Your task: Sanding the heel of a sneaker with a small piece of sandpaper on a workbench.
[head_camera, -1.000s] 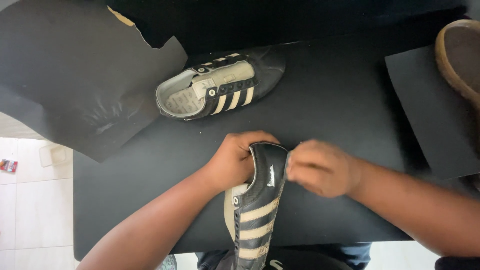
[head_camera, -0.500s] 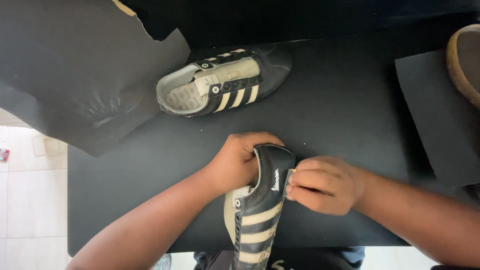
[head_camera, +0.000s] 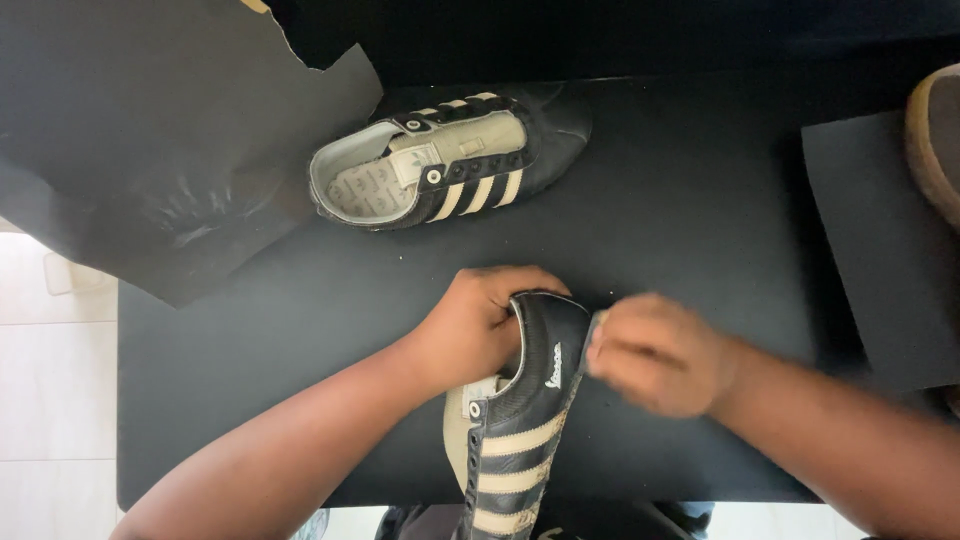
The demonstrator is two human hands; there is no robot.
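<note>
Shoe (head_camera: pixel 520 420), black with 3 cream stripes, lay on its side at the near edge of the surface (head_camera: pixel 700 200), heel end pointing away from the viewer and toe end running off the bottom of the frame.

Far left: a large crumpled sheet of black paper (head_camera: pixel 150 150) overhung the surface's left edge, above pale floor tiles (head_camera: pixel 50 400).

Left of centre: the left hand (head_camera: pixel 475 325) was closed around the shoe's heel collar, fingers curled over the rim and thumb side toward the opening; its forearm entered from the lower left.

Upper centre: a second shoe (head_camera: pixel 450 165) of the same pattern rested on the surface well apart from the hands, opening facing up, pale insole visible, toe pointing right. No lace showed in its eyelets.

Right of centre: the right hand (head_camera: pixel 655 350) sat just beside the held shoe's heel, fingers bunched in a narrow pinch against the back edge. Motion blur hid whether anything small was held between the fingertips; this cannot be told.

Far right: a smaller black sheet (head_camera: pixel 870 250) lay on the surface, and the tan sole edge of another item (head_camera: pixel 935 140) was cut off by the frame.
</note>
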